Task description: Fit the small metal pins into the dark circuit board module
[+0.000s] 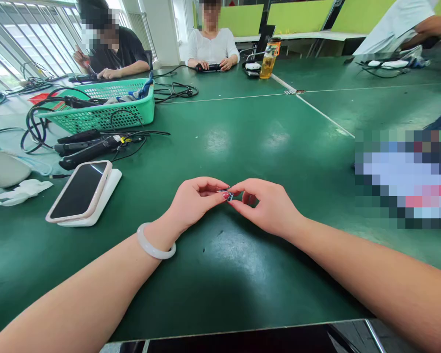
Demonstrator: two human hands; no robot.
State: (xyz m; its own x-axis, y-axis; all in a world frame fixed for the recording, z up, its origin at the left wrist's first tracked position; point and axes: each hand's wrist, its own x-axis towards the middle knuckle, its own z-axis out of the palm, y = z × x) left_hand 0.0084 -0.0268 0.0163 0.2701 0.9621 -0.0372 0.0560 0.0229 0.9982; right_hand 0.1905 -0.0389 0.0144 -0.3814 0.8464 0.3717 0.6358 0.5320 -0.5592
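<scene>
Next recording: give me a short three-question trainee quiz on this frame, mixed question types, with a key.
1. True or false: both hands pinch one small dark part between their fingertips.
2. Which wrist wears the white bangle? A) left B) right C) neither
3. Fill in: the phone lies face up on a white ____.

Key
1. True: the left hand and right hand meet at the part, above the green table.
2. A
3. Pad. It lies near the green basket and the black tools.
</scene>
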